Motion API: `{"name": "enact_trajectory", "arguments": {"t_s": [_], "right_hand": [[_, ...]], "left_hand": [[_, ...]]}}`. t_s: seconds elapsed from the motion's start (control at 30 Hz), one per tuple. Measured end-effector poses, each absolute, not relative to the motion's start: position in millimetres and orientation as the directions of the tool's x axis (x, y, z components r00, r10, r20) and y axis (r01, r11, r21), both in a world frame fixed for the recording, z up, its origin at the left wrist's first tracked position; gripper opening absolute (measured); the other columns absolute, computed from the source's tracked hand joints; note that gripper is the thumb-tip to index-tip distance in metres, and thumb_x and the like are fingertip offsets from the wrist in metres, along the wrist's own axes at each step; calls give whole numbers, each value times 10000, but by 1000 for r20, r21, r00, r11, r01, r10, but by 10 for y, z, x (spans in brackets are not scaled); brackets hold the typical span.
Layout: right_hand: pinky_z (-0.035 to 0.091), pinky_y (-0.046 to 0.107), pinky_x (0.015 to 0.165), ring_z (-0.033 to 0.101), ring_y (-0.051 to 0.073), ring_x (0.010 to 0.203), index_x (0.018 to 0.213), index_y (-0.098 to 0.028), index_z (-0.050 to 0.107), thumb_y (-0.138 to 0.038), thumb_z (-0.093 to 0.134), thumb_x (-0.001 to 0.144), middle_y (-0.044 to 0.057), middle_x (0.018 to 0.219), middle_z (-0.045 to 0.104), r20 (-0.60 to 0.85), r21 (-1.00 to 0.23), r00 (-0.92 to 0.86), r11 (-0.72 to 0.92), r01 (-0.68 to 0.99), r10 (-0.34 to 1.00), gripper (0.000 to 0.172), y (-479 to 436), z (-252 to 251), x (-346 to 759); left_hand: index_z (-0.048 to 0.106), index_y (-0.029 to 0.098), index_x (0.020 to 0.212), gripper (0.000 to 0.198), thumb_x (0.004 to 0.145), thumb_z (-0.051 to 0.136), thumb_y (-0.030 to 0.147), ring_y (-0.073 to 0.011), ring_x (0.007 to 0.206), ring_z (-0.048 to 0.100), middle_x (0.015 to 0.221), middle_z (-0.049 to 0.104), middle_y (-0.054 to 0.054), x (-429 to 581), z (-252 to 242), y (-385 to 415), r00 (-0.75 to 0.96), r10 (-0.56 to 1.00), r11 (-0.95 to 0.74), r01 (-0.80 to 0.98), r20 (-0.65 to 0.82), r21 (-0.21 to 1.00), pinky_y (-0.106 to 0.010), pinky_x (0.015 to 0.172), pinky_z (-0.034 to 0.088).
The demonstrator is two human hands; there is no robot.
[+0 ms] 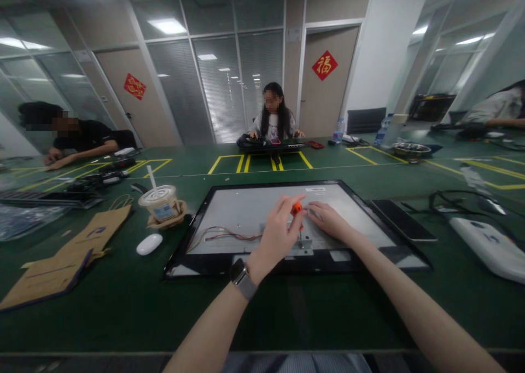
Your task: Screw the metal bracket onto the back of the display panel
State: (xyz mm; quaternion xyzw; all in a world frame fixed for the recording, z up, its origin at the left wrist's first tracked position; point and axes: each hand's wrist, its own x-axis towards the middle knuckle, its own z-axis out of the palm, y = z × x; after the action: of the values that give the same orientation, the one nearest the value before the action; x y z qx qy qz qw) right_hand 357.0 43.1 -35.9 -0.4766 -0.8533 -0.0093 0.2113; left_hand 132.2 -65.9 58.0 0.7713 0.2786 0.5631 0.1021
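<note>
A flat display panel [238,204] with a grey metal back and black border lies on the green table before me. My left hand [275,233], wearing a watch, is closed around the orange handle of a screwdriver [296,208]. Its shaft points down at a small metal bracket [307,249] near the panel's front edge; the tip's exact contact is too small to make out. My right hand [330,220] rests over the panel beside the screwdriver, fingers stretched towards the handle. Thin coloured wires [221,235] run left from under my left hand.
Left of the panel are a lidded drink cup [162,203] with a straw, a white oval case [149,244] and a brown paper bag [90,233]. On the right lie a dark phone [404,220] and a white device [488,244] with black cables. Other people sit around the table.
</note>
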Motion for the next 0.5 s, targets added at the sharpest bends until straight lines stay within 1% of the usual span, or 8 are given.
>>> {"name": "enact_trajectory", "arguments": {"t_s": [0.1,0.17,0.3,0.37,0.5], "right_hand": [[464,453,1055,616,292,1216,1255,-180,671,-226,487,967,162,1311,664,358,-176,-460,543,821,812,345,416,-341,3566],[462,448,1057,615,290,1216,1268,-179,664,-229,485,969,157,1317,659,345,-174,-464,541,823,816,352,408,-326,3563],[455,449,1062,619,286,1208,1261,-195,668,-245,488,973,145,1311,664,345,-182,-457,536,824,820,343,411,-318,3559],[454,447,1063,617,284,1211,1250,-198,674,-248,488,975,147,1310,665,352,-185,-456,539,822,817,336,417,-323,3558],[455,458,1063,610,292,1227,1264,-192,666,-271,481,985,157,1322,657,346,-191,-450,531,826,823,344,417,-326,3561]], "left_hand": [[557,192,1288,291,1017,454,168,-207,997,621,1086,645,-87,1328,596,-679,217,595,-799,264,774,541,-368,928,508],[573,197,1266,286,1000,472,168,-207,984,621,1099,640,-88,1333,600,-681,218,606,-793,245,765,559,-367,913,516],[578,208,1270,354,924,558,138,-176,875,593,1036,587,-55,1343,583,-655,222,595,-798,277,772,535,-324,828,536],[569,215,1287,374,924,570,125,-158,826,582,991,564,-36,1345,565,-638,202,603,-786,315,772,532,-309,813,535],[597,229,1234,308,932,650,194,-148,797,575,963,542,-19,1334,528,-620,157,580,-779,392,799,489,-296,796,532]]}}
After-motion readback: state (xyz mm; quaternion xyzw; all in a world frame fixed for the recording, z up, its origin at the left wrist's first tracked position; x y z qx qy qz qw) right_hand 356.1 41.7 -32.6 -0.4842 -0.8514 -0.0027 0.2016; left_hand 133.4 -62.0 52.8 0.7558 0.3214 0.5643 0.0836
